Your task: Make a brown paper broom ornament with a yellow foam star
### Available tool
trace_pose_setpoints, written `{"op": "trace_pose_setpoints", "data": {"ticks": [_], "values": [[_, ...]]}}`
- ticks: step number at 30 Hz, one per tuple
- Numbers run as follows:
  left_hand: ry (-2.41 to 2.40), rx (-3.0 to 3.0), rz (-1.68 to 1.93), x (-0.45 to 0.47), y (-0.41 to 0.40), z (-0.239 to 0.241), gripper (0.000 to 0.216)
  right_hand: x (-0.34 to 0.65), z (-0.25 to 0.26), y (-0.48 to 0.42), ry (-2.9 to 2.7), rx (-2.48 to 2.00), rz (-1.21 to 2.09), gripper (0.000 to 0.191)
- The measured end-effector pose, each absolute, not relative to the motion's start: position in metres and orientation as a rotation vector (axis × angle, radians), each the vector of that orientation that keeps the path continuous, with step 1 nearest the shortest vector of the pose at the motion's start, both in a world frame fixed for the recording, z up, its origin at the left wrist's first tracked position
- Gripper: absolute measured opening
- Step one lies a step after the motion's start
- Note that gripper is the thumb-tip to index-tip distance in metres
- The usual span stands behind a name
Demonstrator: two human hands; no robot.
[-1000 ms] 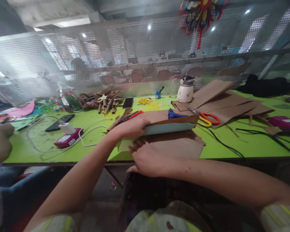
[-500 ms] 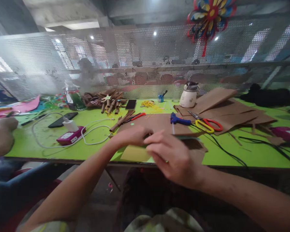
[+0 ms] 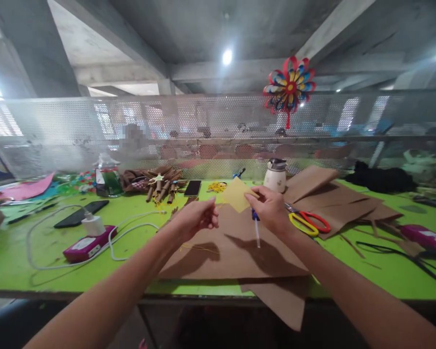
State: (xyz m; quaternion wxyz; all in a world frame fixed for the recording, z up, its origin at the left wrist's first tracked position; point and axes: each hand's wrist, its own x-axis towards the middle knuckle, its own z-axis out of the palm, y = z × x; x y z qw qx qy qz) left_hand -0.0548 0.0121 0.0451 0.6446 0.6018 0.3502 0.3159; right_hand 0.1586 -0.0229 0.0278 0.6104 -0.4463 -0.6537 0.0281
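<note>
Head camera: yellow paper [image 3: 236,195] juts leftward from the right hand [image 3: 270,206].

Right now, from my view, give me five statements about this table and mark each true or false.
1. Your right hand holds yellow paper. True.
2. Your left hand holds the scissors. False: the scissors lie to the right, away from the left hand.
3. A white charger sits on the purple socket. True.
4. The flask lies on its side. False: the flask stands upright.
5. Brown paper juts past the front edge of the table. True.
</note>
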Motion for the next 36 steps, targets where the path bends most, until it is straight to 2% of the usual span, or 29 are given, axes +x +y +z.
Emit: {"op": "trace_pose_setpoints", "data": {"ticks": [2,4,9,14,19,24,28,31,33,36], "values": [[0.695,1.215,0.576,-0.04,0.024,0.051,0.06,0.158,0.027,-0.016,-1.602,-0.953,-0.082,0.008],[0.609,1.114,0.549,-0.026,0.032,0.052,0.064,0.156,0.022,-0.011,-1.723,-0.836,-0.189,0.01],[0.598,0.976,0.806,-0.012,0.038,0.03,0.023,0.151,0.003,-0.009,-1.963,-0.708,-0.227,0.025],[0.543,0.93,0.89,-0.017,0.04,0.016,0.027,0.148,0.002,-0.017,-1.912,-0.798,-0.224,0.023],[0.444,0.981,0.864,-0.019,0.036,0.018,0.033,0.151,-0.001,-0.018,-1.795,-0.879,-0.093,0.016],[0.342,1.055,0.755,-0.017,0.032,0.014,0.028,0.158,-0.007,-0.016,-1.712,-0.944,0.055,0.003],[0.284,1.163,0.702,-0.015,0.027,0.014,0.033,0.16,-0.008,-0.012,-1.608,-0.959,0.209,0.015],[0.258,1.142,0.664,-0.015,0.02,0.017,0.047,0.159,-0.008,-0.01,-1.53,-0.924,0.328,0.028],[0.262,1.142,0.654,-0.014,0.015,0.018,0.057,0.157,-0.007,-0.01,-1.473,-0.922,0.398,0.026],[0.319,1.257,0.696,-0.014,0.009,0.015,0.051,0.154,-0.007,-0.014,-1.435,-0.934,0.515,0.022]]}}
